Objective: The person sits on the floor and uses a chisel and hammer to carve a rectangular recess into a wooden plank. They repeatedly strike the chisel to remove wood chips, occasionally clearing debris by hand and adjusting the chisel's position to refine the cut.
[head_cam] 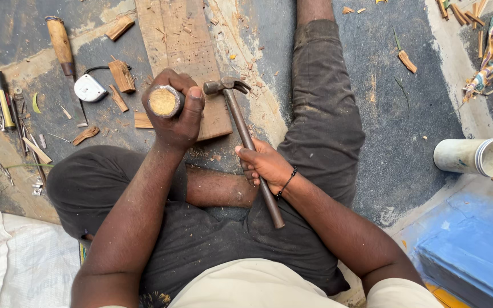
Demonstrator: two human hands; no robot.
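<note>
Centre frame, the left hand [175, 117] grips a chisel handle [164, 101] upright on the board [172, 40]; the right hand [263, 162] clasps the hammer [246, 137], head beside it. Chips lie scattered; carving looks midway.

One hammer [249, 142], one round wooden handle [164, 101], one tape measure [89, 88], one wooden plank [184, 51], one pale cylindrical container [473, 157] (lying on its side), one wooden-handled knife [61, 43], two hands.
</note>
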